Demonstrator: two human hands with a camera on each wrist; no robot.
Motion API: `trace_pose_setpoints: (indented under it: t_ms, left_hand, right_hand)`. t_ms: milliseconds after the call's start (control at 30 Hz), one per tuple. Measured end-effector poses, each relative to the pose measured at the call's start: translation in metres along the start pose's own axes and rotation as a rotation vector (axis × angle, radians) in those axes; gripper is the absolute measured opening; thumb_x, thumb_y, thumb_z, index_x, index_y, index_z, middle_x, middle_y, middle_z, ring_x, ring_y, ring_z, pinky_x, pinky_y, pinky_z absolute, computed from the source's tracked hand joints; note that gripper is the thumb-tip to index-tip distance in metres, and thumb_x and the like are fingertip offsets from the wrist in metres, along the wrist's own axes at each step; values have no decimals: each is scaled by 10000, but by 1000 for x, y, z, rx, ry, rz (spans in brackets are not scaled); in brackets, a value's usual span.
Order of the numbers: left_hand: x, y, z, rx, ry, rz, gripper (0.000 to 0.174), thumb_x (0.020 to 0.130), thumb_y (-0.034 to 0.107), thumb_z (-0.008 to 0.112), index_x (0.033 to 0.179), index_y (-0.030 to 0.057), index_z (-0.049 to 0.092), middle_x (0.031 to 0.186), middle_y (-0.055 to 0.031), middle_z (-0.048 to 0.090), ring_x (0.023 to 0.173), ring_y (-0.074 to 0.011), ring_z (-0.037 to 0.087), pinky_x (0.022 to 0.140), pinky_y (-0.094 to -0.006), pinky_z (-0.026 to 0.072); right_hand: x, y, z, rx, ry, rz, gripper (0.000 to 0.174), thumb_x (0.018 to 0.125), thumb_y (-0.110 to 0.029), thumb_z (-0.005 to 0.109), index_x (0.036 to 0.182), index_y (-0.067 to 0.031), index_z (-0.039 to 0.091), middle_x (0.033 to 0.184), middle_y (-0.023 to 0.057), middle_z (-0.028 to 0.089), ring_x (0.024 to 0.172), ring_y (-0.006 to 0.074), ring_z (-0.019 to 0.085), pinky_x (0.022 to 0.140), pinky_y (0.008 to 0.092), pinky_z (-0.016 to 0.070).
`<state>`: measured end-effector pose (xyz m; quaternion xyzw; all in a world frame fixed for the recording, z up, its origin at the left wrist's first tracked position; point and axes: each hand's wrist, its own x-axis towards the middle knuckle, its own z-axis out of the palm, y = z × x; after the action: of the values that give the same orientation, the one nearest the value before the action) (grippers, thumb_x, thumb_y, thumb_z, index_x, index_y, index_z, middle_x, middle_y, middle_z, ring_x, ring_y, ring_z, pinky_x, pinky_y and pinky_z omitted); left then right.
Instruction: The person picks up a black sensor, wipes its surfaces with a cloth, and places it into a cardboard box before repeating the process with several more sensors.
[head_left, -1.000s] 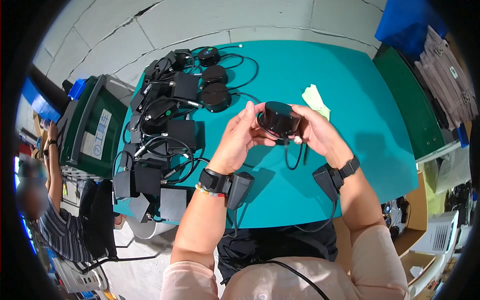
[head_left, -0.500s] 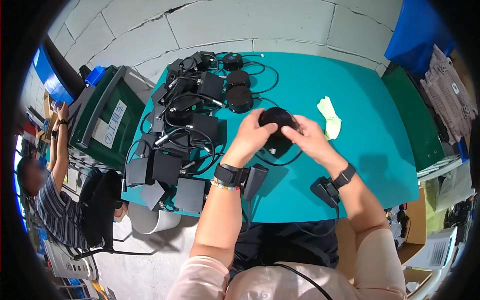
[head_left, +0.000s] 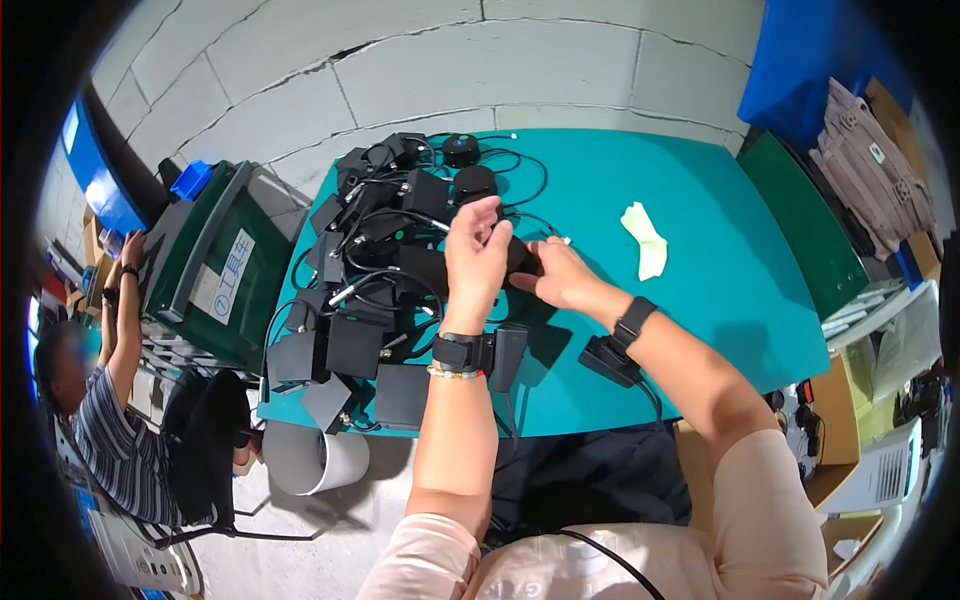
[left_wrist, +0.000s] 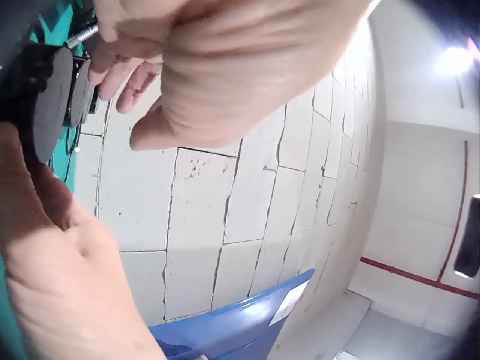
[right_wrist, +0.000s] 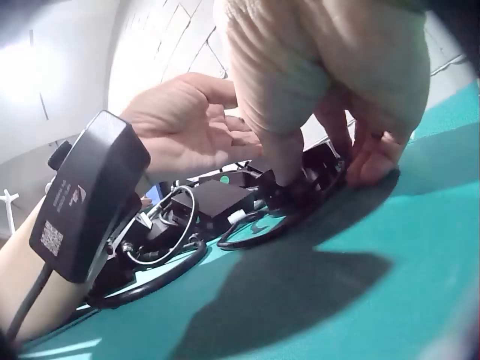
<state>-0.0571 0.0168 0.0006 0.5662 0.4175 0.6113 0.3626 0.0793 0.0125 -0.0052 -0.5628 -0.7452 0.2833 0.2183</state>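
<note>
A black round device [head_left: 517, 256] with a cable sits low at the table, beside the cluster of black boxes. My right hand [head_left: 566, 277] holds it from its right side, thumb and fingertips on its edge in the right wrist view. Just left of it, my left hand [head_left: 476, 258] is raised with fingers loosely extended and nothing in them. Its palm faces the device, apart from it, in the right wrist view. Beyond the hands stand two more black round devices, one nearer [head_left: 475, 182] and one farther back [head_left: 461, 150].
Many black boxes [head_left: 353, 345] with tangled cables cover the left side of the green table [head_left: 720, 290]. A pale yellow cloth [head_left: 645, 242] lies right of centre. At left are a green tool cart [head_left: 215, 270], a white bin [head_left: 345, 460] and another person [head_left: 125, 430].
The round device has gone from between both hands, in the air, down and left to the row of round devices. My left hand has let go of it; the right still holds it.
</note>
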Motion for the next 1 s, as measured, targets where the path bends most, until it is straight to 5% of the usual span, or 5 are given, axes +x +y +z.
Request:
trace_pose_setpoints:
  t_ms: [133, 333, 633, 800, 1000]
  left_hand:
    - [-2, 6, 4, -104, 19, -19, 234, 815, 45, 619, 1042, -8, 594, 952, -66, 622, 824, -96, 570, 721, -231, 463]
    - [-2, 1, 2, -247, -44, -85, 208, 816, 32, 623, 1020, -2, 600, 937, -49, 616, 817, -105, 584, 723, -226, 478]
    - [-8, 4, 8, -104, -297, -257, 307, 885, 143, 584, 1147, -6, 523, 1007, -49, 598, 858, -114, 596, 742, -230, 476]
    - [-17, 6, 18, 57, -548, -327, 339, 891, 173, 584, 1173, 2, 506, 1036, -45, 584, 861, -101, 584, 737, -214, 467]
    - [-26, 4, 33, 139, -697, -406, 350, 901, 203, 563, 1181, 1, 508, 1023, -45, 588, 872, -102, 561, 760, -220, 432]
  right_hand:
    - [10, 6, 15, 93, 137, -157, 287, 722, -253, 725, 821, 3, 639, 777, 176, 640, 790, 349, 609, 694, 409, 476]
    - [13, 4, 17, -6, 111, -97, 338, 700, -292, 732, 845, 3, 649, 855, 201, 642, 856, 353, 610, 747, 404, 483]
    - [-109, 69, -89, 426, 170, -165, 342, 846, -182, 617, 1107, 36, 574, 1005, 115, 645, 915, 156, 616, 797, 269, 490]
    - [-283, 120, -176, 541, 655, 313, 266, 891, -155, 552, 1090, 17, 593, 872, 65, 649, 812, 137, 618, 748, 249, 489]
    - [-494, 296, -217, 552, 1256, 844, 240, 906, -240, 545, 997, -30, 618, 714, 6, 595, 564, 73, 541, 500, 187, 416]
